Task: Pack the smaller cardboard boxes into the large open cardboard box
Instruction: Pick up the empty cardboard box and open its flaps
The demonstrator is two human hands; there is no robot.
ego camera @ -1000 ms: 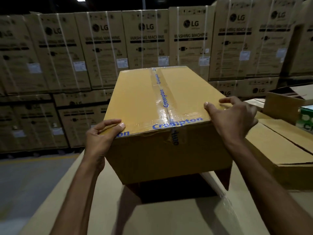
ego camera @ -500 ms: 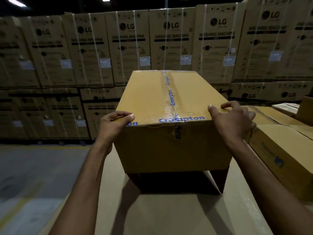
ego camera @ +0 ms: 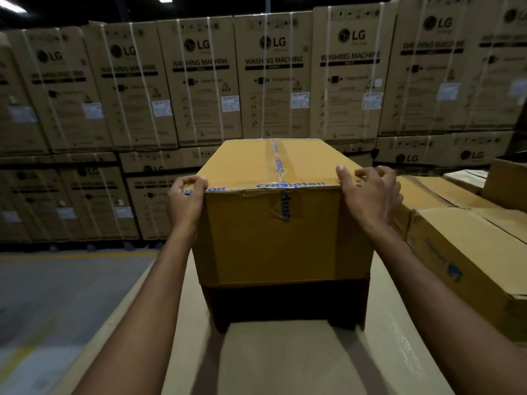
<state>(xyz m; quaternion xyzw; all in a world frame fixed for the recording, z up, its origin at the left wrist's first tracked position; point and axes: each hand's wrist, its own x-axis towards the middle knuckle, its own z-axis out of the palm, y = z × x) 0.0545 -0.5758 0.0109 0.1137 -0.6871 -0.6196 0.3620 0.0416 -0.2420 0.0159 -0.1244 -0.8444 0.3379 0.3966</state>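
So the yellow-brown taped cardboard box with blue Crompton lettering (ego camera: 281,212) is sitting way lower than it was a second ago. Back then you could see a dark gap and a bit of flap under it; now its bottom edge has dropped toward a dark rectangular opening (ego camera: 285,303) in the pale flat cardboard surface (ego camera: 285,363) the person is leaning over. I can't see down into that hole, but my guess is it's the mouth of the big box and this one is partway in, dead centre of the view.

The grip has shifted too. The left hand (ego camera: 185,202) is clamped on the near top corner at about 9 o'clock from the box, thumb hooked over the top edge and palm flat on the side. The right hand (ego camera: 370,195) is at 3 o'clock on the other corner, thumb on the tape, fingers curled over the side. Both are closed on the box, and they've slid from resting on the lid to pinching the corners, which reads to me like lowering it in rather than carrying it.

Out at 3 to 4 o'clock there's a long brown cardboard carton lying on its side (ego camera: 462,252), near but not touching. Behind everything, 10 through 2 o'clock, a wall of strapped LG washing machine cartons (ego camera: 273,78). Grey warehouse floor (ego camera: 57,295) at 8 o'clock.

If it keeps going square, it should seat fine; snagging a corner on the opening looks like the only real risk.
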